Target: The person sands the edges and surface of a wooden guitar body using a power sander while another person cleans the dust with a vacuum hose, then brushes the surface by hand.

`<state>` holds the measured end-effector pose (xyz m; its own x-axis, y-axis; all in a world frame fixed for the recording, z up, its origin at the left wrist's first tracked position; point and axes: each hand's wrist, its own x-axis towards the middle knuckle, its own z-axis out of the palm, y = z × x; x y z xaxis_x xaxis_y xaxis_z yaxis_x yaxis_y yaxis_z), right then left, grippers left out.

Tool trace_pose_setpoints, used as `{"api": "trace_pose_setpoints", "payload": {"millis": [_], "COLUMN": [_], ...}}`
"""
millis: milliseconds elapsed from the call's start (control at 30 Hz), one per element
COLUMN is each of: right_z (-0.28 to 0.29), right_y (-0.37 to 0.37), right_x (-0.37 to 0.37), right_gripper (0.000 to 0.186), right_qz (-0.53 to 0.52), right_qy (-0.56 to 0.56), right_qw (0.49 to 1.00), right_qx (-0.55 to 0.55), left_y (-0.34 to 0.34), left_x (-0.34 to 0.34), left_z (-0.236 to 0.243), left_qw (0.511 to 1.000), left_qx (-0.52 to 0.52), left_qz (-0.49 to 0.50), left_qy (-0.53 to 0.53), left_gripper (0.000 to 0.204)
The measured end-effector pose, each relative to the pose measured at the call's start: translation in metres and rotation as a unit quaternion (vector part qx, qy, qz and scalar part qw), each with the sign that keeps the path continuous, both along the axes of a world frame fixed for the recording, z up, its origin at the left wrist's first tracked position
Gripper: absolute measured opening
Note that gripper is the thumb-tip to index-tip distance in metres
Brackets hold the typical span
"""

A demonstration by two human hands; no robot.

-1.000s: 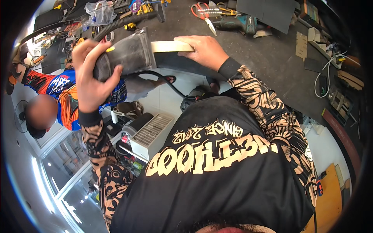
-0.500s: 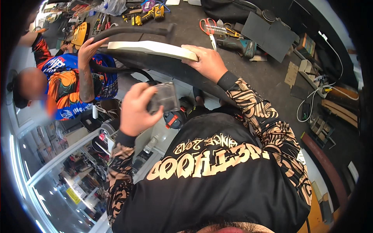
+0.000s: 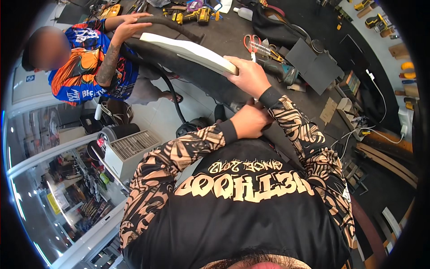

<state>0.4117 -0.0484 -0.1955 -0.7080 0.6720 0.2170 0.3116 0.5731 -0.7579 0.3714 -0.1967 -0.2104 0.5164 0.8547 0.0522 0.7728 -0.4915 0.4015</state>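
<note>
My right hand (image 3: 248,78) grips the near end of a long, curved, pale board (image 3: 186,51), which slants out over the dark bench edge toward the upper left. My left hand (image 3: 250,121) is down at the bench edge, close to my right wrist and my body, its fingers curled; what they hold is hidden. A black ribbed hose (image 3: 174,24) runs beyond the board, with a co-worker's hands (image 3: 130,28) on it at the upper left.
A co-worker (image 3: 89,65) stands at my left. On the bench (image 3: 215,40) lie red scissors (image 3: 251,42), yellow drills (image 3: 197,15), a teal power tool (image 3: 282,71), dark sheets (image 3: 316,67) and cables. A grey slatted unit (image 3: 132,150) stands on the left.
My left hand moved from the upper left down and right toward my body; the dark tool it held is now hidden. My right hand and the board shifted slightly right and down.
</note>
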Motion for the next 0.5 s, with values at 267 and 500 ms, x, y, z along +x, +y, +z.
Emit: {"api": "trace_pose_setpoints", "payload": {"millis": [267,500], "right_z": [0.010,0.014], "right_y": [0.000,-0.002], "right_x": [-0.005,-0.006], "right_gripper": [0.051,0.051], "right_qz": [0.010,-0.002], "right_qy": [-0.016,-0.019], "right_qw": [1.000,1.000], "right_qx": [-0.003,-0.016], "left_y": [0.018,0.025], "left_x": [0.035,0.045], "left_z": [-0.015,-0.032], "left_qw": [0.999,0.999], "left_qx": [0.049,0.027], "left_qz": [0.007,0.007], "left_qy": [0.004,-0.028], "left_gripper": [0.056,0.056]}}
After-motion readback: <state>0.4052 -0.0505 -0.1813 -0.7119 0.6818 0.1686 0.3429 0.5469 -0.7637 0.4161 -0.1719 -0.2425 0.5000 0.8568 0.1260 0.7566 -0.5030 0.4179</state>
